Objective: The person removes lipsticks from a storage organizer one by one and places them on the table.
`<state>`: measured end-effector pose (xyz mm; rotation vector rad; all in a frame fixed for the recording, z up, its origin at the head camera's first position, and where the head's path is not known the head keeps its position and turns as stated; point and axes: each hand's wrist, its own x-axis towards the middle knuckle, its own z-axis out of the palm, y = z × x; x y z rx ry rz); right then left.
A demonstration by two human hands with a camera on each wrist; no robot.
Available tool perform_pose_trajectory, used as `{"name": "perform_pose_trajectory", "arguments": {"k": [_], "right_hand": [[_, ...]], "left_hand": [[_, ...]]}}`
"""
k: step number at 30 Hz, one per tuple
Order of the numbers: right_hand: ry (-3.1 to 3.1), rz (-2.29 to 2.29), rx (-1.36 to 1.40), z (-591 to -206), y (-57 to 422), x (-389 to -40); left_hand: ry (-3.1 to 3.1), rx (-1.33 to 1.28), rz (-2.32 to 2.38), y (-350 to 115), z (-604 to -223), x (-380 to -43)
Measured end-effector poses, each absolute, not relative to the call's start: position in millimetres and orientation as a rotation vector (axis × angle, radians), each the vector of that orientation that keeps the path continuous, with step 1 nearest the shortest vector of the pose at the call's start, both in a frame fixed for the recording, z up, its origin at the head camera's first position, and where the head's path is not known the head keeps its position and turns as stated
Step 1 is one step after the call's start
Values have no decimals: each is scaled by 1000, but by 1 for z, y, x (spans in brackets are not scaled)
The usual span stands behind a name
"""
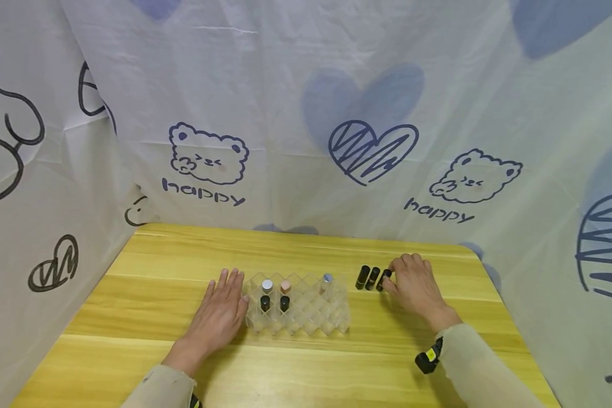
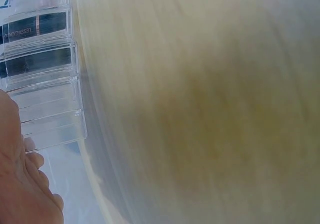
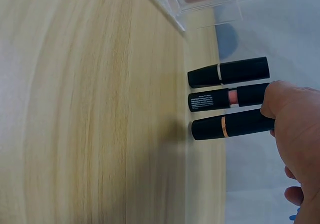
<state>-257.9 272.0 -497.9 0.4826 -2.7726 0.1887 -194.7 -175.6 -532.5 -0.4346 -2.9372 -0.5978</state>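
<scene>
My left hand [image 1: 218,314] lies with straight fingers against the left side of a clear lipstick organizer [image 1: 311,317]; its thumb touches the wall. Two black lipsticks [image 1: 284,304], a silver-capped one [image 1: 267,286] and a pink-capped one [image 1: 285,287] stand in the organizer's left compartments. Toward its back right stands a tube with a bluish silver cap [image 1: 327,279]. To the right of the organizer, three black lipsticks stand upright in a row. My right hand [image 1: 413,283] pinches the top of the rightmost, a black lipstick with a copper band [image 3: 237,124], between thumb and fingers.
Beside the pinched one stand a black tube with a pink window [image 3: 206,99] and a tapered black tube with a pale band [image 3: 245,70]. A printed white cloth [image 1: 285,141] hangs behind the wood-grain table [image 1: 296,368] and along both sides.
</scene>
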Motion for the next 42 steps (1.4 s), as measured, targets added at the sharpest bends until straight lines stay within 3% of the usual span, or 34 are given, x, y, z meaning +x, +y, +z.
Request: {"name": "perform_pose_trajectory", "arguments": {"k": [42], "right_hand": [[-2802, 200, 427, -499, 273, -260]], "left_hand": [[-2923, -436, -555, -175, -532, -195]]}}
